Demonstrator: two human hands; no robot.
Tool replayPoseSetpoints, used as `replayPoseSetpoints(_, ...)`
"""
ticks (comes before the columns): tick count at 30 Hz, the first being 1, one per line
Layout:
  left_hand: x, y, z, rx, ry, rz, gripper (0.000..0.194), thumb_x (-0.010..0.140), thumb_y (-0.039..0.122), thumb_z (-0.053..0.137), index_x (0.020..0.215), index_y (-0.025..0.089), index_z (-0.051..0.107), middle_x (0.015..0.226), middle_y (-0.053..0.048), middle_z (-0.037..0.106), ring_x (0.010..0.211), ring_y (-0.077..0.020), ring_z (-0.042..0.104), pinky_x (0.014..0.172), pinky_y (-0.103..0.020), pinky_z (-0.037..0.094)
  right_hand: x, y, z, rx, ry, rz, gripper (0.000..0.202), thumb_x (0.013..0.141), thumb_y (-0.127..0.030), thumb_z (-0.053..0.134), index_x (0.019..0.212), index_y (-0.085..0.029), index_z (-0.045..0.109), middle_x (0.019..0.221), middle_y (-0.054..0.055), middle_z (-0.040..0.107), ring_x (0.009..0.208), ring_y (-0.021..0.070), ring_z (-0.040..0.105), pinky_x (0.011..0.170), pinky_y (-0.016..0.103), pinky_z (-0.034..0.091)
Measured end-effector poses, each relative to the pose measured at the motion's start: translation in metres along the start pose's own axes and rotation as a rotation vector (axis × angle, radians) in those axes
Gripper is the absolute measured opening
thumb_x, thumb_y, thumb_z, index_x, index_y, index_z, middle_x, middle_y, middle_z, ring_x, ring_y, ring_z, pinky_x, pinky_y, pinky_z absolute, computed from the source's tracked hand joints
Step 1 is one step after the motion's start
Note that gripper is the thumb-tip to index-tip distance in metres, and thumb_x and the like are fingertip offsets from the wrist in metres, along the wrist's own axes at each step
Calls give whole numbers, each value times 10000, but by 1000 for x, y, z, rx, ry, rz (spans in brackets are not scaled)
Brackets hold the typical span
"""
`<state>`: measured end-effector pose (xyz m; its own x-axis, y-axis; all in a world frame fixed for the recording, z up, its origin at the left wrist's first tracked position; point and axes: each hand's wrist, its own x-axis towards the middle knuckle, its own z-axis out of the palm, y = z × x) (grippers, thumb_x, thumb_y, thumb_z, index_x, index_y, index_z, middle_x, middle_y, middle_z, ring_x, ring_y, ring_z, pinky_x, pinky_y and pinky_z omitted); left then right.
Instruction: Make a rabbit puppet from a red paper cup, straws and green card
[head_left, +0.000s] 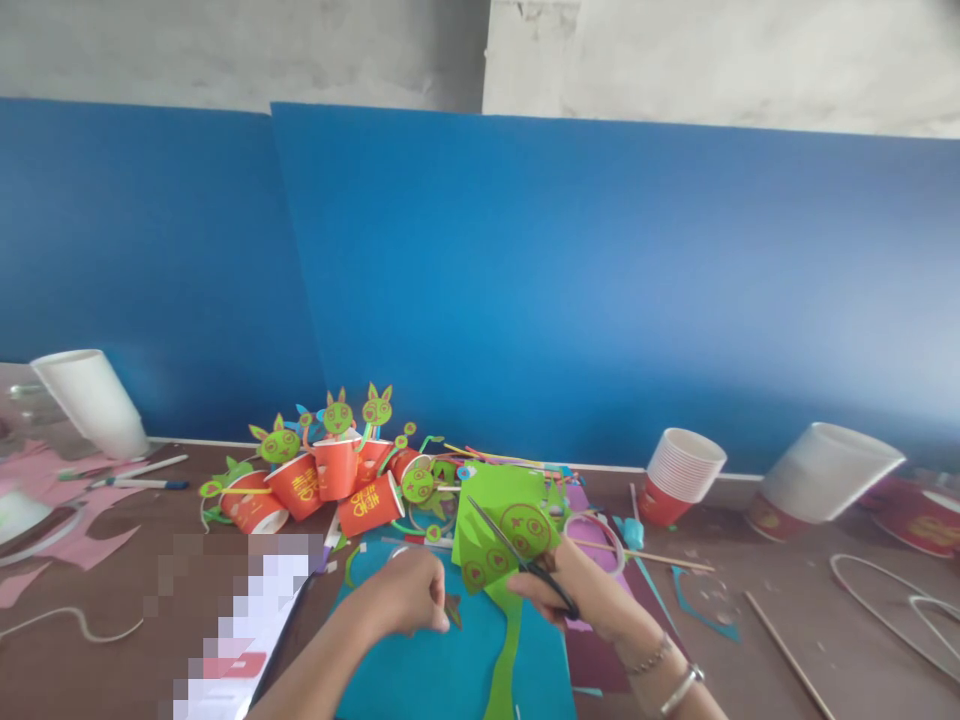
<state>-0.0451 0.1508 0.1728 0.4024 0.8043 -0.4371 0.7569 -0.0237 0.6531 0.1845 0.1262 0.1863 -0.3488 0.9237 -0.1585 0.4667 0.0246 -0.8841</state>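
My right hand (551,585) is wrapped round the black handles of a pair of scissors (499,535), whose blades point up and to the left. The blades lie across a green paper sheet (499,500) with round drawings on it, beside that hand. My left hand (412,592) is closed over the blue sheet (420,670), with a small dark scrap (453,608) at its fingertips; whether the fingers hold it is unclear. A green strip (506,660) hangs down below the green paper.
Red cups (335,468) with green animal faces stand and lie behind my left hand. Stacked cups (684,470) are at the right. Pink paper (97,515) lies left, a wooden stick (787,655) right. A blue panel (525,280) rises behind.
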Motion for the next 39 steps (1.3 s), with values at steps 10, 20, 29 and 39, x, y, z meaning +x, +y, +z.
replayPoseSetpoints(10,-10,16,-7,-458,39,291,247,659,267,695,887,173,682,684,23,658,606,-143,576,555,-213,379,-7,-1,1,127,-168,-8,228,745,-219,645,958,-157,591,440,-94,513,334,63,423,332,159,300)
replayPoseSetpoints(20,-6,25,-10,-1161,438,176,308,682,265,745,942,175,607,787,4,695,600,-97,636,578,-195,494,-8,-15,6,268,142,-118,519,824,-514,580,1170,-131,526,584,-26,603,456,90,412,433,217,276)
replayPoseSetpoints(29,-12,37,6,-1543,525,189,346,594,222,834,860,183,616,809,19,683,676,-104,645,528,-167,484,3,-19,52,373,10,-156,586,699,-694,640,932,-163,554,619,-14,583,538,119,514,517,238,400)
replayPoseSetpoints(39,-21,46,18,-1445,435,246,334,611,279,824,886,160,675,818,-15,695,679,-131,636,637,-230,512,1,-25,58,416,136,-209,529,742,-689,600,815,-166,574,552,-28,535,467,95,442,475,220,373)
